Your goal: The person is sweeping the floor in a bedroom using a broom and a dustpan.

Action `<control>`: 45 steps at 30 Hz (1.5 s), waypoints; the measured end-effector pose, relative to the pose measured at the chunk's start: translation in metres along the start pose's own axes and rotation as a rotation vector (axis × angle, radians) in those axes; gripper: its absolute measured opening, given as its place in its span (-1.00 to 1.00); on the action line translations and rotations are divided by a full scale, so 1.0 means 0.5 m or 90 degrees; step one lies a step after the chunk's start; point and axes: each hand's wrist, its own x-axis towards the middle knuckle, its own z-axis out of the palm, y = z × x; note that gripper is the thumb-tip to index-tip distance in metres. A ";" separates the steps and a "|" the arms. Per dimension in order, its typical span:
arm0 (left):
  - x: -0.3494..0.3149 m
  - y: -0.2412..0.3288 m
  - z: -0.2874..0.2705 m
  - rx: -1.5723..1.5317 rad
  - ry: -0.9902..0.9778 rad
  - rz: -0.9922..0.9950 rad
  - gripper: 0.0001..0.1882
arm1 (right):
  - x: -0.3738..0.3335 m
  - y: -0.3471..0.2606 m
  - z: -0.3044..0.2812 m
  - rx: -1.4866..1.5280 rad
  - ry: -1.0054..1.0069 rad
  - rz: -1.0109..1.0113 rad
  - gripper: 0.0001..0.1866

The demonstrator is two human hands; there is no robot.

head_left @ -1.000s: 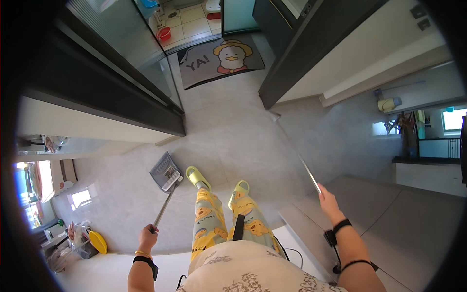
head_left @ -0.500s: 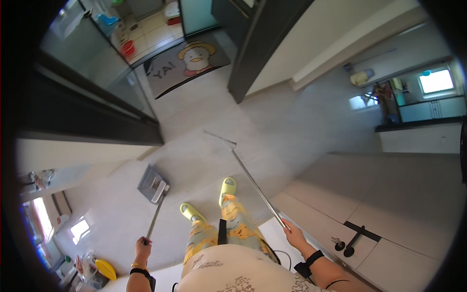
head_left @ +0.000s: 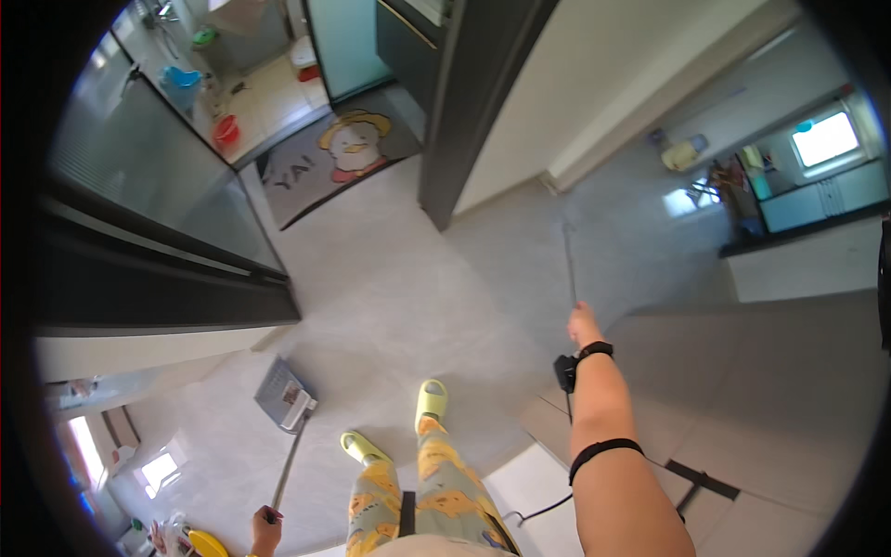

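My left hand (head_left: pixel 266 529) is closed around the handle of a long-handled dustpan (head_left: pixel 278 390). Its grey pan rests on the floor, ahead and to the left of my feet. With the right arm stretched far forward, my right hand (head_left: pixel 584 325) grips the thin metal pole of a floor squeegee (head_left: pixel 570 260). The pole points away from me toward the wall corner, and its head is faint and blurred there. A black band with a small device sits on my right wrist.
Yellow-green slippers (head_left: pixel 431 405) are on my feet. A grey doormat with a cartoon duck (head_left: pixel 353 148) lies at a bathroom doorway. A dark door frame (head_left: pixel 455 139) stands ahead, a beige cabinet (head_left: pixel 742 390) is at the right, and a yellow object (head_left: pixel 206 544) is at the lower left.
My right hand has swung forward, carrying the squeegee from ahead of my feet toward the wall corner at the far right. My left hand still holds the dustpan; the view has shifted.
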 end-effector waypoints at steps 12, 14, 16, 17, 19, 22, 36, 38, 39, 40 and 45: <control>0.040 -0.043 0.022 0.149 0.038 0.166 -0.81 | 0.022 0.101 0.175 0.092 0.046 -0.070 -0.63; 0.026 -0.080 0.006 0.186 0.037 0.141 -0.82 | -0.130 0.081 0.192 0.119 -0.011 -0.121 -0.66; 0.013 -0.071 -0.008 0.193 0.023 0.123 -0.82 | -0.250 0.104 0.192 0.020 -0.032 -0.126 -0.62; 0.021 -0.070 -0.011 0.206 0.016 0.133 -0.83 | -0.291 0.135 0.197 -0.009 -0.028 -0.130 -0.60; 0.041 -0.060 -0.012 0.221 0.001 0.160 -0.83 | -0.357 0.218 0.213 -0.080 -0.046 -0.171 -0.56; 0.027 -0.019 -0.042 0.233 -0.051 0.146 -0.86 | -0.488 0.317 0.224 -0.073 -0.114 -0.150 -0.54; 0.050 -0.068 -0.193 0.453 -0.002 0.242 -0.92 | -1.012 0.473 0.213 0.042 -0.059 -0.098 -0.58; 0.027 -0.057 -0.242 0.471 -0.018 0.255 -0.92 | -0.974 0.457 0.205 0.129 -0.056 0.013 -0.57; 0.021 -0.055 -0.259 0.492 -0.031 0.262 -0.95 | -0.945 0.461 0.203 0.120 -0.023 0.015 -0.57; 0.016 -0.049 -0.268 0.510 -0.044 0.270 -0.95 | -0.909 0.464 0.197 0.109 0.009 0.015 -0.57; 0.038 -0.015 -0.270 0.654 -0.118 0.413 -0.85 | -0.843 0.476 0.223 0.145 0.036 0.140 -0.63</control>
